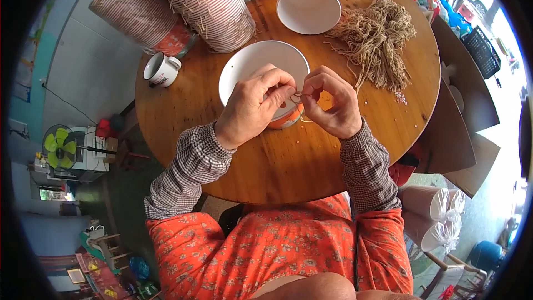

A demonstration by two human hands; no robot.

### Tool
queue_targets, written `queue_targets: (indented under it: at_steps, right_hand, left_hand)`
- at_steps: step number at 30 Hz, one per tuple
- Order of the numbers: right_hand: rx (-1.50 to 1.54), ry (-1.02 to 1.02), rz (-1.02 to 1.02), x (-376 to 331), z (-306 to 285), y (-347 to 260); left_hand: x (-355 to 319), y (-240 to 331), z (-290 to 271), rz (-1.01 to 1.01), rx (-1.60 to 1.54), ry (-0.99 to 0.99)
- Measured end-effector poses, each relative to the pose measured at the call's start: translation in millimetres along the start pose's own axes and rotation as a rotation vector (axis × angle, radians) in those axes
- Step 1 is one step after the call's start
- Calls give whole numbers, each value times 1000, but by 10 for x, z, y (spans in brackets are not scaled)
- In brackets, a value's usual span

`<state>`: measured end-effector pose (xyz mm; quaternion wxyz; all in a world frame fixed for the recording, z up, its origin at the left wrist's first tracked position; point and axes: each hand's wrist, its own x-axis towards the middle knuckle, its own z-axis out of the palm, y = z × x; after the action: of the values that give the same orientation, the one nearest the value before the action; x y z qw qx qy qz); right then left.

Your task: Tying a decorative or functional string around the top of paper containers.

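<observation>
Both my hands meet over the near rim of a white-lined paper bucket (239,72) with an orange outside. My left hand (256,100) is closed in a pinch on a thin pale string (296,96) at the rim. Close beside it, my right hand (332,103) pinches the same string between thumb and fingers. A loose end of the string hangs down near the bucket's orange side. The fingers hide part of the string and rim. A large bundle of tan strings (383,44) lies beyond my right hand.
Tall stacks of nested paper buckets (214,11) stand at the far left of the round wooden table (250,161). Another white bucket (308,8) lies tipped at the back. A white enamel mug (162,70) is at the left edge. Cardboard (444,128) stands right of the table.
</observation>
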<state>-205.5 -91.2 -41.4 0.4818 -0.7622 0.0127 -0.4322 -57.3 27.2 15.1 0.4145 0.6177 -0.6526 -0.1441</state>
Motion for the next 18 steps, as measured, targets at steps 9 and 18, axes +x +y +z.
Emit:
queue_targets:
  at_steps: [9, 18]
  right_hand:
    - [-26, 26, -23, 3, 25, -2]
    - [11, 108, 17, -14, 93, 20]
  left_hand:
    - [52, 7, -133, -481, -673, -391]
    - [-5, -122, -43, -589, -1036, -264]
